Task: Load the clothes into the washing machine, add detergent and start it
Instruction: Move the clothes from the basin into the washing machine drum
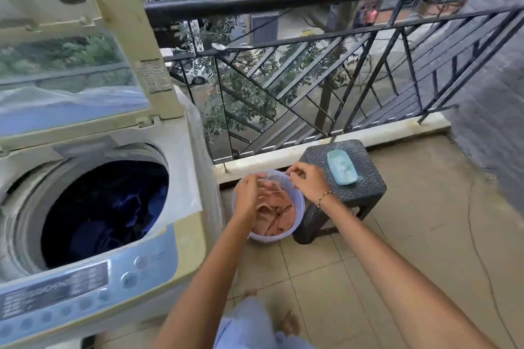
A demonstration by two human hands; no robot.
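The top-loading washing machine point(181, 238) stands at the left with its lid point(73, 45) raised. Dark blue clothes point(113, 215) lie in its drum. A pale lilac bucket point(299, 207) sits on the floor to the machine's right, holding pinkish-brown clothes point(276, 219). My left hand point(249, 193) reaches into the bucket's left side, fingers curled over the cloth. My right hand point(306, 180) hovers at the bucket's far rim, its fingertips pinched together; whether they hold cloth is unclear. A light blue lidded container point(341, 167) rests on a dark woven stool point(365, 190).
A black metal railing point(312, 88) closes the balcony behind the bucket and stool, with a white kerb below it. A grey wall point(493, 110) rises at the right. The machine's control panel point(56, 292) faces me at lower left. Beige floor tiles point(411, 235) spread to the right.
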